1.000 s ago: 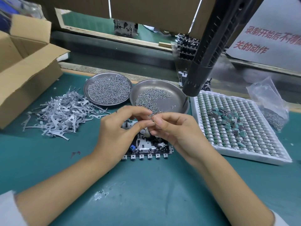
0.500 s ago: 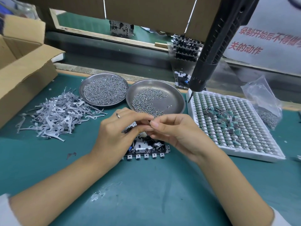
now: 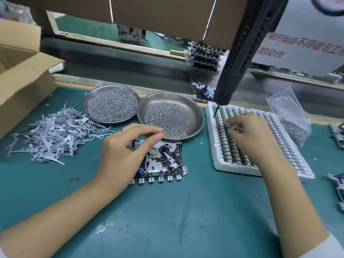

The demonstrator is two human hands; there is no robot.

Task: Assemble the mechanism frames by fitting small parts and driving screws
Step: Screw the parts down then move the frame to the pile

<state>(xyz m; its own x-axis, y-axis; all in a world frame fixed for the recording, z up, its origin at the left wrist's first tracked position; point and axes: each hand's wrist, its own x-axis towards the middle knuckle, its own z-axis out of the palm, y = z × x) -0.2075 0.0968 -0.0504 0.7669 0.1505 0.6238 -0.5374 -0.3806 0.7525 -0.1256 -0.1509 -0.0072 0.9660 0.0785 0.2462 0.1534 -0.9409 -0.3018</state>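
A metal mechanism frame (image 3: 162, 164) with a black hub and a blue part lies flat on the green mat. My left hand (image 3: 126, 148) hovers over the frame's left side, thumb and forefinger pinched together on something too small to make out. My right hand (image 3: 249, 135) is over the white foam tray (image 3: 232, 168) of small green parts, its fingertips pinching a part in the tray's upper left rows. A black electric screwdriver (image 3: 240, 58) hangs above the tray's far corner, its bit pointing down.
Two steel dishes hold screws: a full one (image 3: 109, 106) and a half-full one (image 3: 195, 116). A heap of flat metal levers (image 3: 50, 135) lies left. A cardboard box (image 3: 22, 75) stands far left, a plastic bag of screws (image 3: 292, 118) far right, more frames (image 3: 337, 135) at the right edge.
My right hand left the left hand above the frame and moved right onto the foam tray. My left hand stayed over the frame, which now shows.
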